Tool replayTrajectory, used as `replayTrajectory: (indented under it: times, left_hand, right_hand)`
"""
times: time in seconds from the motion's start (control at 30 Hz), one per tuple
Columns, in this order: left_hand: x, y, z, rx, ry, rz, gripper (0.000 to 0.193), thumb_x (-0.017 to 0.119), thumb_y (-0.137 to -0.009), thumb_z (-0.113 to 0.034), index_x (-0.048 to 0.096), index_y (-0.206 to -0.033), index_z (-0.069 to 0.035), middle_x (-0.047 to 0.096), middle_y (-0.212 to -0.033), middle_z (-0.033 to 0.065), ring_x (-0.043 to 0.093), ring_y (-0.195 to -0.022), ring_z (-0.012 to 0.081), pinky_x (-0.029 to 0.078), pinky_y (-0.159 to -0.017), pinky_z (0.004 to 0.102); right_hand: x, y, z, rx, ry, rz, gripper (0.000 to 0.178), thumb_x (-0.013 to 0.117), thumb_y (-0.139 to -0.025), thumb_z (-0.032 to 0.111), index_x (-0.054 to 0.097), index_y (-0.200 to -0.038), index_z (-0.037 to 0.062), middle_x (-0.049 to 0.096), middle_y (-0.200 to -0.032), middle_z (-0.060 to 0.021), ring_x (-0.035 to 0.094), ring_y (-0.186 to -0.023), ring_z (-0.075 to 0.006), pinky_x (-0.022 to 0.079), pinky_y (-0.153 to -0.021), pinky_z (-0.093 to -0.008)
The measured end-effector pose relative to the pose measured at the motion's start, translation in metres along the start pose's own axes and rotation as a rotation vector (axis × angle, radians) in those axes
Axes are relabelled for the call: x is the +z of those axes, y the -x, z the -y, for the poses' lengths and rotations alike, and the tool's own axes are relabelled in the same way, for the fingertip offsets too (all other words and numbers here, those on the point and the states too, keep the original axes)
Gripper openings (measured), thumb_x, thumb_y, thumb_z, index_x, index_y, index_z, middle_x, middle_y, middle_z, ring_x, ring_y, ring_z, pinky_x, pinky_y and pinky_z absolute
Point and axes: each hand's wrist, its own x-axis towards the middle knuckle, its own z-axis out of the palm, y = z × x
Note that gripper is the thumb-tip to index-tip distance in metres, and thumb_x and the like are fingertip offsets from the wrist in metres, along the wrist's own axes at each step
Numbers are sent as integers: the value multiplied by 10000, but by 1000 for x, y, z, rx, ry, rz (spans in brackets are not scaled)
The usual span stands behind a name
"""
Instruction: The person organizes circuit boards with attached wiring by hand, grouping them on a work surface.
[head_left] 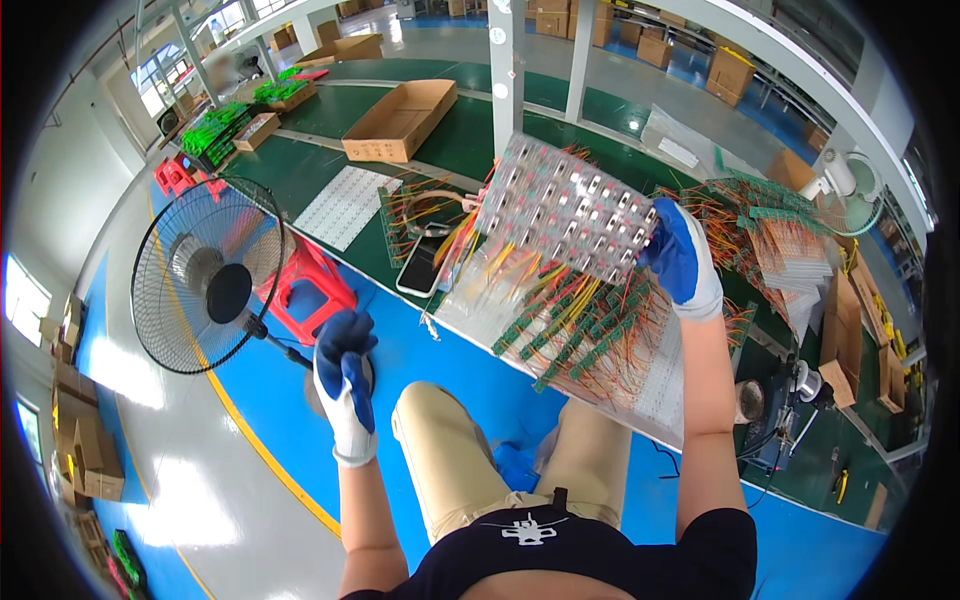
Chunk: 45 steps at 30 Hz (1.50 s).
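White-emblemed shirt [610,560], panel [568,208] in right hand [683,258]

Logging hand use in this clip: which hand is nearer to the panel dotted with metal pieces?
Right. The right hand is on the panel, gripping its right-hand edge. The left hand is apart from it, lower and to the left in view.

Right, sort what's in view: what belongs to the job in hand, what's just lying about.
Likely the job: panel held in the right hand; green strips with wires.

Likely just lying about: phone; standing fan; red stool; open cardboard box.
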Motion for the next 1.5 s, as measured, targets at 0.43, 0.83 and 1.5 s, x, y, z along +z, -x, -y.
replayTrajectory:
  times: [0.43,0.83,1.5]
  left_hand:
    - [53,23,-22,-713,1080,345,722,431,-886,-589,329,-1376,-69,446,-1343,140,438,-1236,336,323,-1042,482]
    - [83,43,-17,-411,947,4,406,455,-948,-304,429,-1322,-148,535,-1281,47,534,-1156,232,461,-932,409]
    - [51,12,-36,232,-507,483,676,736,-676,-265,492,-1230,37,530,-1212,207,455,-1197,361,323,-1018,412]
  right_hand:
    - [93,74,-1,-1168,1456,532,273,670,-751,183,683,-1010,99,604,-1099,-85,584,-1020,-230,554,-776,-313]
    - [109,112,-82,-181,-32,-55,1145,757,-654,549,139,-1444,-2,280,-1454,-176,283,-1347,-275,275,-1063,-426]
    - [116,56,-19,169,507,792,269,614,-827,128,596,-1075,25,570,-682,-147,545,-583,-236,416,-555,-328]
